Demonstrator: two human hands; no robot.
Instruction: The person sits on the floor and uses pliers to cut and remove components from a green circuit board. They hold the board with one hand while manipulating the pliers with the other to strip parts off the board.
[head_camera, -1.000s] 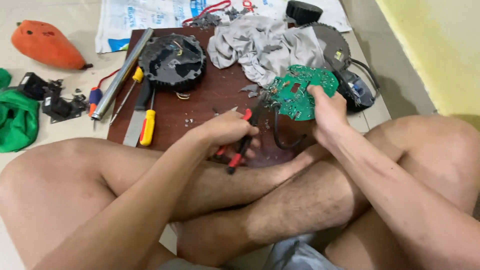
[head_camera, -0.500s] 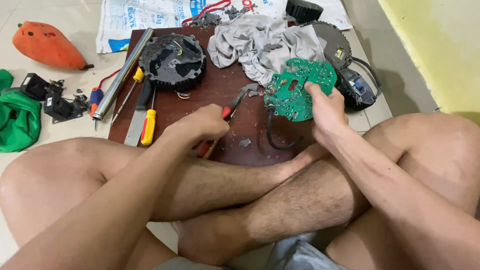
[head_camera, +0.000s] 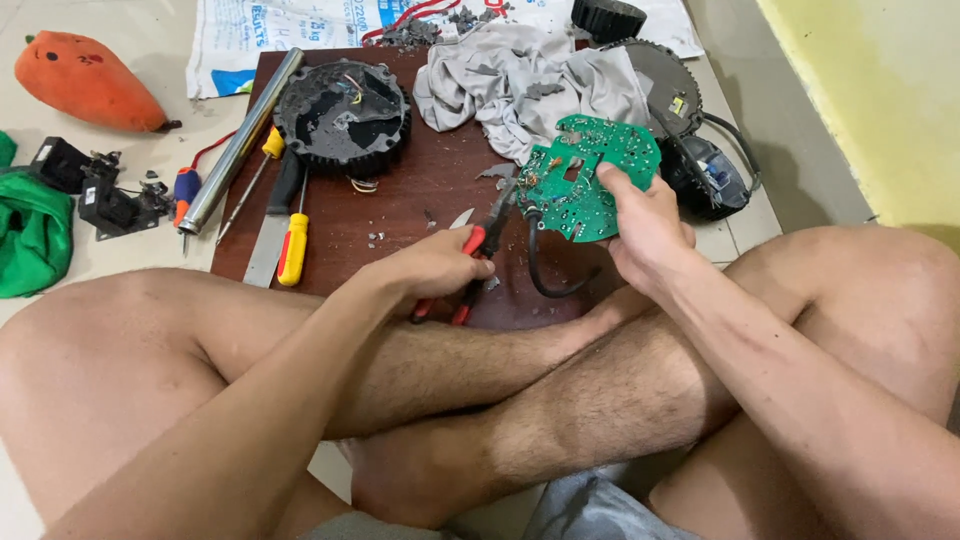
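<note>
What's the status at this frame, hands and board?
Left hand shut on red-handled pliers, tips at board edge. Right hand holds green circuit board. Black cable hangs below it.

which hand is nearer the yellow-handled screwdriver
Left. The left hand, gripping red-handled cutters, is just right of the yellow-handled screwdriver; the right hand holds the green circuit board, farther right.

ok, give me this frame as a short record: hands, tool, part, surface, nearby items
left hand: grips red-handled pliers, tips at the board's edge
right hand: holds green circuit board, tilted up
cable: black, hangs from the board
surface: dark wooden board on the floor
nearby: grey cloth, black round housing, yellow-handled screwdriver, metal tube
</note>
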